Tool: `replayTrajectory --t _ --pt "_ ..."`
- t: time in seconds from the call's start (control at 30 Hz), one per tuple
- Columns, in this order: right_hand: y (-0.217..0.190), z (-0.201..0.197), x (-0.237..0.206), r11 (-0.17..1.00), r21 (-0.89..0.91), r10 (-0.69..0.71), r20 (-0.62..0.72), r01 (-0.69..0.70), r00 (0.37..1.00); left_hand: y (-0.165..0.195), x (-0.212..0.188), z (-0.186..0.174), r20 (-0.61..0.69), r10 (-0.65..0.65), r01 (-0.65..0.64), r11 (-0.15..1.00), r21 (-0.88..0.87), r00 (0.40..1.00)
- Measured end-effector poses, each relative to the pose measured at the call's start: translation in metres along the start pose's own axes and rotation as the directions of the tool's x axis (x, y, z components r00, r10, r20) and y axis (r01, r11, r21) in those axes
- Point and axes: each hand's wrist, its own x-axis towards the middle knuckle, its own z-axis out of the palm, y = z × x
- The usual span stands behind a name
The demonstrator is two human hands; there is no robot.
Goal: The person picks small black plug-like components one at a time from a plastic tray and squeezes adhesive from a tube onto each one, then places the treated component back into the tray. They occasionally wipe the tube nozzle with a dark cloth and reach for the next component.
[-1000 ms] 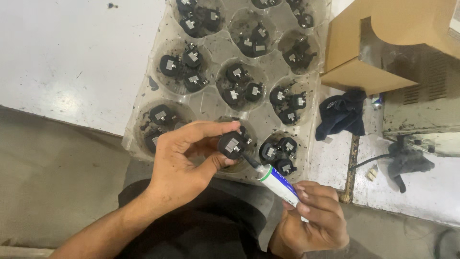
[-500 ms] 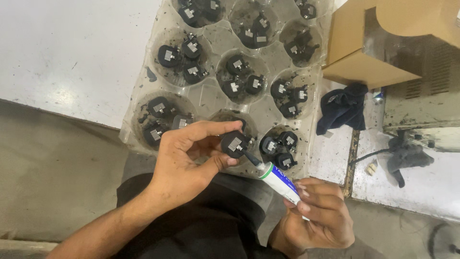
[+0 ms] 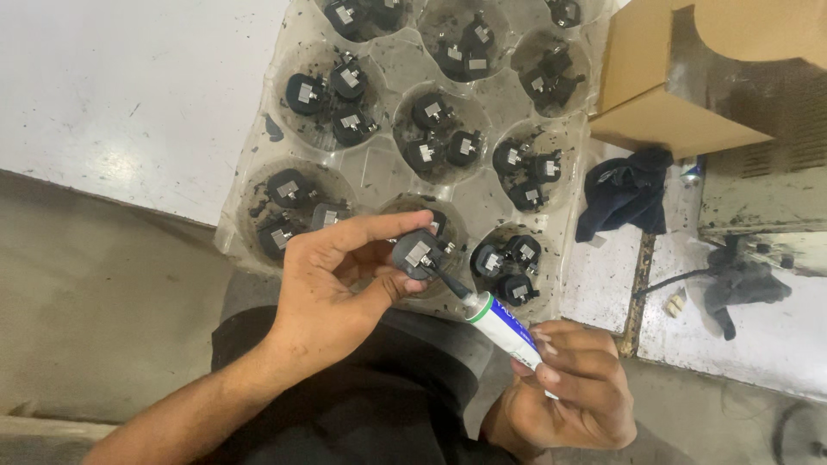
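Observation:
My left hand [image 3: 340, 284] holds a small round black part [image 3: 417, 254] with a metal tab, pinched between thumb and fingers just above the near edge of a clear plastic tray [image 3: 379, 168]. My right hand [image 3: 564, 392] grips a white tube [image 3: 508, 331] with a green collar and a thin black nozzle. The nozzle tip touches the held part. The tray's round pockets each hold two or three similar black parts [image 3: 332, 90].
The tray lies on a white tabletop [image 3: 121, 86]. A cardboard box [image 3: 689, 77] stands at the upper right, with a dark cloth [image 3: 624, 189] beside it. A dirty rag and a cable [image 3: 732, 280] lie at the right. My dark-clothed lap is below.
The view has shifted slightly, so the tray sits a little lower in frame. Both hands keep the same grip, with the nozzle staying at the held part.

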Motion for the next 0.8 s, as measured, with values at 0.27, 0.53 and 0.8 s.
replayTrajectory --t 0.27,0.53,0.8 --pt "0.007 0.009 0.000 0.995 0.096 0.009 -0.252 0.015 0.968 -0.018 -0.014 0.010 0.143 0.023 0.040 0.906 -0.422 0.989" --pt "0.001 0.007 0.002 1.000 0.030 -0.008 -0.067 0.010 0.998 -0.027 -0.015 0.009 0.196 -0.034 0.115 0.902 -0.417 0.980" --pt "0.004 0.007 -0.003 1.000 0.015 -0.004 -0.050 0.004 0.999 -0.032 -0.015 0.006 0.193 -0.058 0.130 0.915 -0.382 0.980"
